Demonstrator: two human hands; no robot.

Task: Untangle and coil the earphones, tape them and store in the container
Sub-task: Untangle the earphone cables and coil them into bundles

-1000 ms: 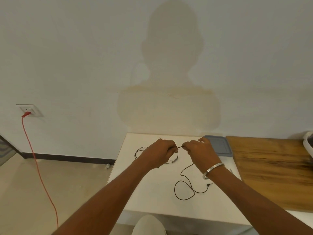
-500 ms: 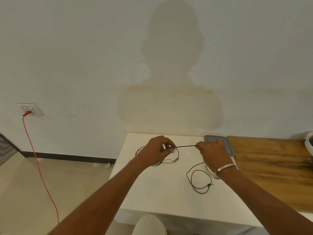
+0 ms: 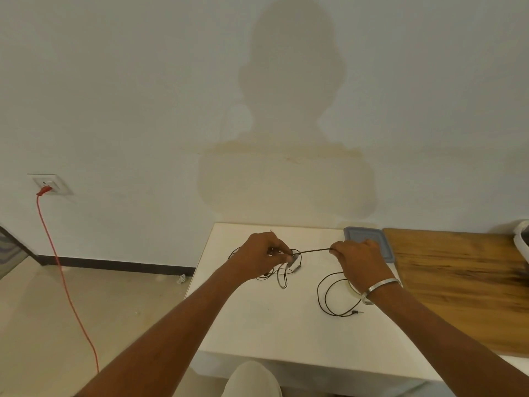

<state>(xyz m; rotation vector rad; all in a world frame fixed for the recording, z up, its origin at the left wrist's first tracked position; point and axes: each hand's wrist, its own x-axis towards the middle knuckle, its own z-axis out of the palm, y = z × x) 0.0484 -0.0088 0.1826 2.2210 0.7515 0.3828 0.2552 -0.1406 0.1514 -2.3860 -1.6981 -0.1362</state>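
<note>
Black wired earphones (image 3: 323, 293) lie partly on the white table (image 3: 257, 325). My left hand (image 3: 262, 257) pinches a bunched part of the cord above the table's far left. My right hand (image 3: 359, 260) pinches the same cord further right. A short stretch runs taut between the two hands. Below my right hand the cord hangs in loops down to the table, ending in the jack plug (image 3: 357, 312). A grey container lid (image 3: 375, 239) lies at the back, partly behind my right hand. A pale roll, possibly tape (image 3: 353, 287), shows under my right wrist.
A wooden board (image 3: 458, 282) adjoins the white table on the right. A white object (image 3: 522, 239) sits at the far right edge. A red cable (image 3: 63, 276) hangs from a wall socket on the left. My knee (image 3: 252, 379) shows below the table's front edge.
My hands have drawn apart along the cord, the right one moving right toward the lid. The loose loops on the table have shifted right and tightened.
</note>
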